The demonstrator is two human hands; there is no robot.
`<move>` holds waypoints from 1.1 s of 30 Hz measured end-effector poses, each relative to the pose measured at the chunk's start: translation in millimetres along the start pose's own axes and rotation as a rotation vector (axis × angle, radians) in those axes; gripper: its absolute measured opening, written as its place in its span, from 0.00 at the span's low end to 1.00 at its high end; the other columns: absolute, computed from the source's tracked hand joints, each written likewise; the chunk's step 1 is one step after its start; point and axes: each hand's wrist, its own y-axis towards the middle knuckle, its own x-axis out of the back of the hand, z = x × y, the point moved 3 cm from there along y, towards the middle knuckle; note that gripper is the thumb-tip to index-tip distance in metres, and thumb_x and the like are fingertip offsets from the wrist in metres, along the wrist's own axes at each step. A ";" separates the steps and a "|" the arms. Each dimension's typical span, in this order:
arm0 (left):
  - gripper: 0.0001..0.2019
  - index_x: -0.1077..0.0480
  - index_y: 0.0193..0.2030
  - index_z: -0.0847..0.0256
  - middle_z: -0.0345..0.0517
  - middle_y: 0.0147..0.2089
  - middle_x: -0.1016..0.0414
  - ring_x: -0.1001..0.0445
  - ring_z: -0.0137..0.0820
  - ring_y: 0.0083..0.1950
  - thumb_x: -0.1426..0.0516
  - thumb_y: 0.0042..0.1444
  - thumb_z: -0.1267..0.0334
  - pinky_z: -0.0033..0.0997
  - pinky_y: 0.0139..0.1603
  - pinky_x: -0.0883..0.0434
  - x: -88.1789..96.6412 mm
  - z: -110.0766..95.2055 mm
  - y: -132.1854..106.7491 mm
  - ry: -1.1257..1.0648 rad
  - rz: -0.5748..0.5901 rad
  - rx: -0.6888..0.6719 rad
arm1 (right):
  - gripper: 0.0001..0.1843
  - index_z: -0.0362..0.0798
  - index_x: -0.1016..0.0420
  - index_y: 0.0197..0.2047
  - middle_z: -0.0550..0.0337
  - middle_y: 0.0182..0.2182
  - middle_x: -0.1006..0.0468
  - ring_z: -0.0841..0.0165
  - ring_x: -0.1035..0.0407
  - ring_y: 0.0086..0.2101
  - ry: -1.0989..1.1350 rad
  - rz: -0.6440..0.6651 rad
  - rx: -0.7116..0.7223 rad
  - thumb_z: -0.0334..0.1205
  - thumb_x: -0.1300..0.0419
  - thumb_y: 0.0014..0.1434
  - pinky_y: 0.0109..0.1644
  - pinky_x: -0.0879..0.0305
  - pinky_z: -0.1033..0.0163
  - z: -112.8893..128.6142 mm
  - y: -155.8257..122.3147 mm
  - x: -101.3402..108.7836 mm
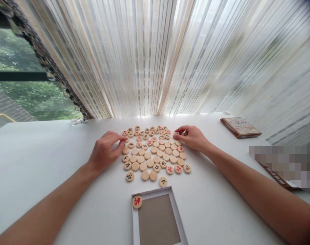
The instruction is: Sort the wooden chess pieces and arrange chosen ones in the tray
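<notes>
Many round wooden Chinese chess pieces lie in a spread on the table, some showing red or black characters, others blank side up. At the spread's left edge, my left hand has thumb and index finger closed about a blank-looking piece. On the far right edge, my right hand pinches a black-marked piece between thumb and fingers. Nearest me is a shallow open box with a white rim and grey-brown bottom. A red-marked piece sits in its far left corner.
The white table reaches back to a striped curtain. Toward the back right lies a flat brown box with a printed top. A blurred-out object is at the right edge. A window shows at left.
</notes>
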 end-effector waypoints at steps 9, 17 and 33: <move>0.11 0.18 0.43 0.62 0.50 0.41 0.14 0.19 0.40 0.47 0.44 0.64 0.66 0.40 0.53 0.24 3.7 -2.9 -5.8 -0.100 -0.016 0.080 | 0.21 0.44 0.18 0.36 0.54 0.31 0.16 0.64 0.26 0.31 0.293 -0.126 -0.068 0.52 0.24 0.47 0.35 0.31 0.59 -0.7 -20.1 11.6; 0.12 0.20 0.44 0.65 0.54 0.42 0.15 0.20 0.40 0.43 0.41 0.62 0.60 0.40 0.46 0.23 24.5 -18.7 9.0 -0.275 -0.112 0.307 | 0.28 0.43 0.12 0.43 0.49 0.34 0.14 0.63 0.24 0.32 0.686 0.067 -0.108 0.56 0.21 0.46 0.39 0.27 0.56 70.0 -103.3 -1.9; 0.15 0.17 0.42 0.61 0.49 0.33 0.16 0.19 0.35 0.33 0.35 0.61 0.50 0.33 0.35 0.20 9.8 -147.8 -32.7 -0.982 0.275 0.560 | 0.17 0.47 0.11 0.41 0.55 0.32 0.14 0.67 0.23 0.32 1.117 0.299 -0.112 0.45 0.20 0.50 0.42 0.26 0.59 98.0 -149.6 -31.7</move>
